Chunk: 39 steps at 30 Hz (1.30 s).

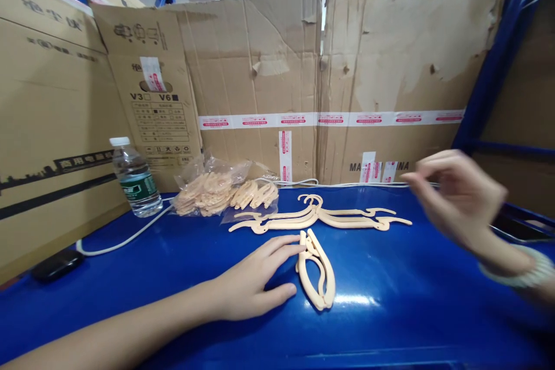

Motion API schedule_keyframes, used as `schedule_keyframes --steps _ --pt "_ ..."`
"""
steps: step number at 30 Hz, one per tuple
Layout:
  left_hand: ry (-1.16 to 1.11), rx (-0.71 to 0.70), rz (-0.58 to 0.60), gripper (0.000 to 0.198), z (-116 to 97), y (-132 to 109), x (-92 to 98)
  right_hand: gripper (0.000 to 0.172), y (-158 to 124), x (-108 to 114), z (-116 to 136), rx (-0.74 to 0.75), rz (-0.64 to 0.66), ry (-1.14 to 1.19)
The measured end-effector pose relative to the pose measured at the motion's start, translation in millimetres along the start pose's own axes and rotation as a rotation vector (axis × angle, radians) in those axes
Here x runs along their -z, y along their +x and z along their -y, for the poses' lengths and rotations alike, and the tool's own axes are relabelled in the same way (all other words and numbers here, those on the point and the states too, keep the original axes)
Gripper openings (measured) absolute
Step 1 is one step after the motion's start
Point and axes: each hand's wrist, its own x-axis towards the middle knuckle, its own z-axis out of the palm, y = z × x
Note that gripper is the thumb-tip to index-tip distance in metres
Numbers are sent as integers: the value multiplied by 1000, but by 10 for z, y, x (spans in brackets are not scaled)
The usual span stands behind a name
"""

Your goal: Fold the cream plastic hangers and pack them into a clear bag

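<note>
A cream folding clothes hanger (329, 283), folded up, lies on the blue table in front of me. My left hand (255, 277) rests beside it with fingers stretched out, the fingertips touching its upper left edge. Raised over the right side of the table is my right hand (459, 199), a little blurred, its fingers curled in toward the thumb with nothing visible in them. Behind the folded hanger, unfolded hangers (347, 221) of the same kind lie together, arms spread and hooks pointing away from me.
Clear plastic bags of folded hangers (208, 193) lie at the back left, near a water bottle (136, 182). A black object (56, 266) and a white cable (113, 247) are at the left. Cardboard boxes (260, 81) wall the back; a dark flat object (520, 228) lies far right.
</note>
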Motion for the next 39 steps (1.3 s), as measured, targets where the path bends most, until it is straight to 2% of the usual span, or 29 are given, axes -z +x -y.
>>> schedule_keyframes --steps 5,11,15,17,26,32,39 --pt "49 -43 58 58 -28 5 17 26 -180 -289 -208 -128 321 76" --pt "100 -83 243 66 -77 20 50 33 -232 -292 -365 -218 557 76" --pt "129 -87 248 63 -88 25 62 39 -271 -320 -436 -270 788 18" --pt "144 -82 238 63 -82 20 64 40 -297 -338 -458 -269 854 10" --pt "261 -78 172 59 1 3 83 34 -323 -327 -456 -205 920 26" --pt "235 -68 147 57 10 -4 103 30 -314 -315 -439 -194 954 10" --pt "174 -119 3 49 -5 11 107 26 -316 -314 -395 -215 952 24"
